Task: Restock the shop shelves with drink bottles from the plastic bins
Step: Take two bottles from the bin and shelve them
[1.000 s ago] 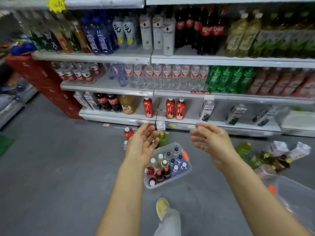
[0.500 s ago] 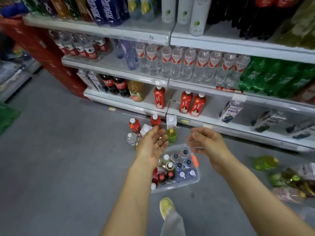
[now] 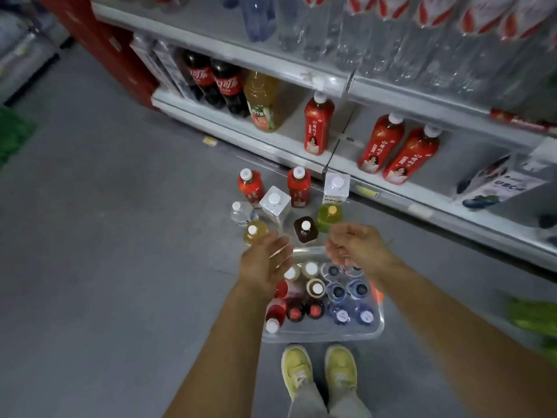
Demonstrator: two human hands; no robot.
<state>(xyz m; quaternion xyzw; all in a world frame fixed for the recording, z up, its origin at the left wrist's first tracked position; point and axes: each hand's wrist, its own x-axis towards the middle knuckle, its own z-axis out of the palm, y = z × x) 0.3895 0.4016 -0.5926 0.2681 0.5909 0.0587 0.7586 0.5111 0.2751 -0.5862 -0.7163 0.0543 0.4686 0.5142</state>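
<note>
Since half a second ago, both our hands have come lower over the bin, and our two yellow shoes (image 3: 297, 369) now show where we saw only one before. Our left hand (image 3: 263, 267) hovers above the far left corner of the clear plastic bin (image 3: 328, 337); its fingers (image 3: 280, 251) are apart, nearly straight, and hold nothing. Our right hand (image 3: 358, 248) hovers above the far edge of the bin with loosely curled fingers, also empty. Under the fingers and nearer to us, the bin stands on the grey floor (image 3: 120, 267), full of upright drink bottles: blue-capped bottles (image 3: 357, 289) below the right fingers, dark cola bottles (image 3: 295, 312) and white-capped ones below the left. Just beyond the fingertips a group of loose bottles stands on the floor, among them a dark brown bottle (image 3: 306, 229), a yellow-green bottle (image 3: 330, 215) and two white cartons (image 3: 275, 203). Farther beyond is the lowest shelf (image 3: 271, 143), carrying red tea bottles (image 3: 319, 125).
</note>
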